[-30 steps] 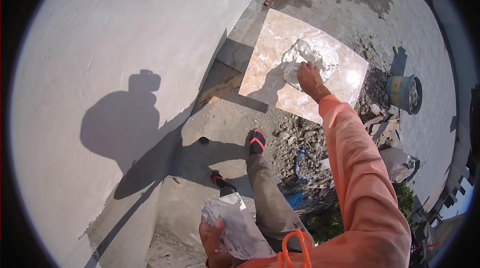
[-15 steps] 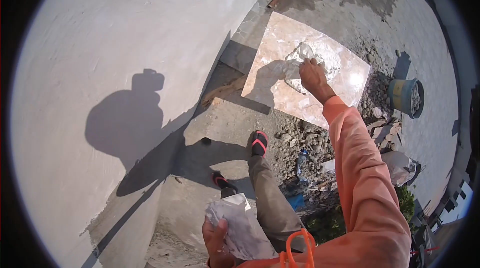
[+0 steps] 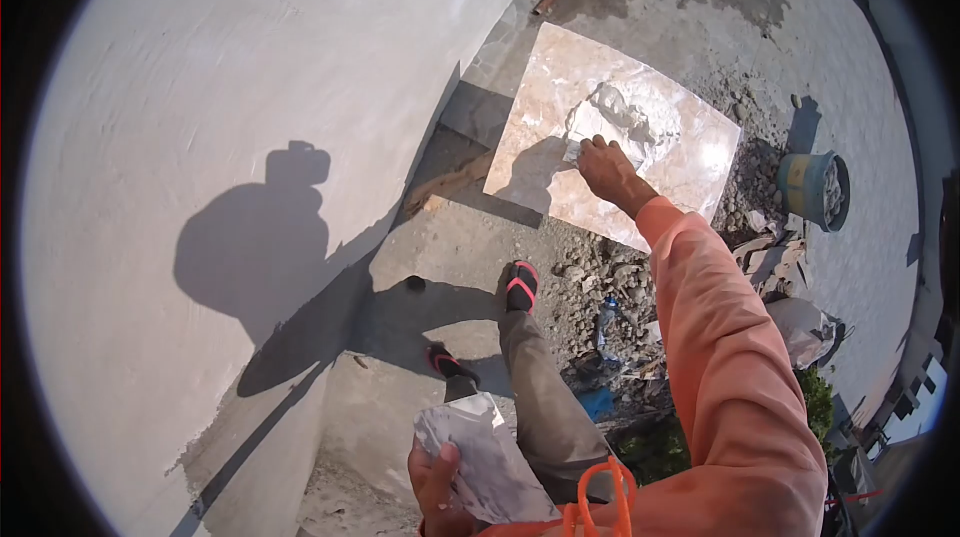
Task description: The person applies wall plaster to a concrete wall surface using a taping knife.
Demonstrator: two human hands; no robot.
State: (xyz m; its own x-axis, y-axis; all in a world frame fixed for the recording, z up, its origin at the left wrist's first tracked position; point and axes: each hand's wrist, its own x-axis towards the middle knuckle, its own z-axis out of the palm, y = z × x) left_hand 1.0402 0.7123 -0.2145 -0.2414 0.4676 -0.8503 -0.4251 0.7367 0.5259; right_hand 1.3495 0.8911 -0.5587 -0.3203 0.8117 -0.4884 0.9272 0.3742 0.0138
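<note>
Left fingers (image 3: 447,456) around smeared flat plate (image 3: 492,462); right fingers (image 3: 592,150), grip unclear, at lumpy paste (image 3: 628,115)

A glossy, marble-patterned slab (image 3: 540,87) at 2 o'clock, its white paste (image 3: 632,117) lumpy and damp-looking; a smooth, smeared plate (image 3: 488,462) at 6 — matt wall (image 3: 150,117) at 10, creased cloth sleeve (image 3: 720,327) at 4.

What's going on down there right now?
A person in an orange sleeve is working at a marble-patterned slab with white paste heaped on it. Their right hand is down at the near edge of the paste, fingers curled; whether it grips a tool is hard to tell. The left hand holds a flat, paste-smeared plate close to the body. Rubble lies beside the slab, with a bucket off to the right.
</note>
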